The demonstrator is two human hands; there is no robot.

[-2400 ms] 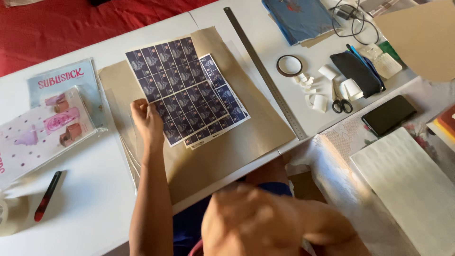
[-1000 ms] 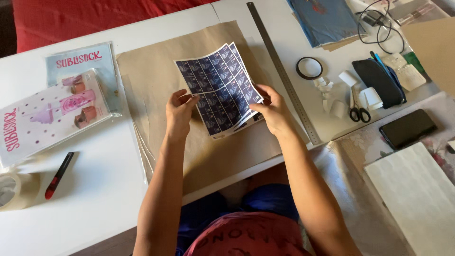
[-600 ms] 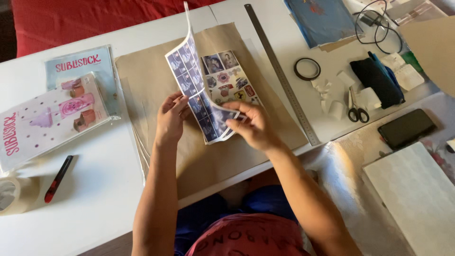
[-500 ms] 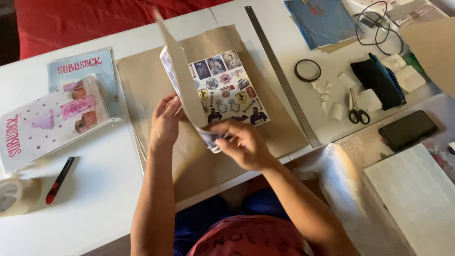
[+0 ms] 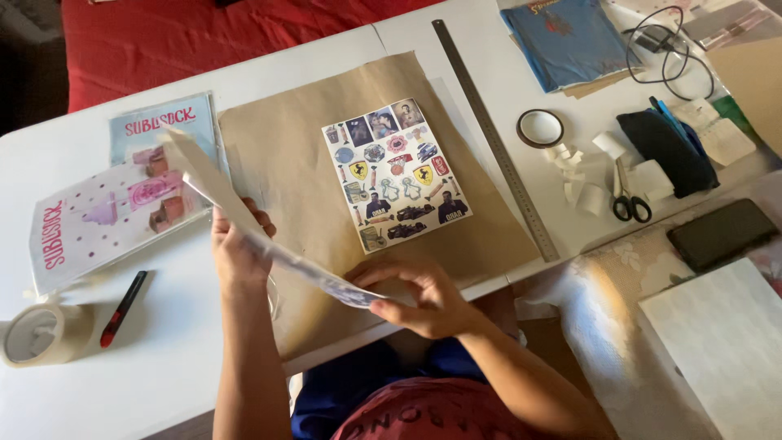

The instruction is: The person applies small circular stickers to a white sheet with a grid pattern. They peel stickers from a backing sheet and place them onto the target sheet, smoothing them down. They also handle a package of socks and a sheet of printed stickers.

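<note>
Head view: left hand (image 5: pixel 238 248) and right hand (image 5: pixel 419 295) both pinching 1 lifted printed sheet (image 5: pixel 244 224), tilted edge-on above brown kraft paper (image 5: pixel 293 163). Sticker sheet (image 5: pixel 396 173) flat at paper centre. 2 pink-and-white flat packs (image 5: pixel 114 220) on the left, overlapping. Tape roll (image 5: pixel 37 334) and red marker (image 5: pixel 122 308) near the left edge.

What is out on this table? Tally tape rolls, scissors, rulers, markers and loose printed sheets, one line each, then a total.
Tape rolls, wide beige roll and thin brown ring: 2
Black-handled scissors: 1
Long grey metal ruler: 1
Red-and-black marker: 1
Printed sheets, flat colourful sticker sheet and lifted sheet: 2
Total: 7
Small white bits by the scissors: unclear, left out.
</note>
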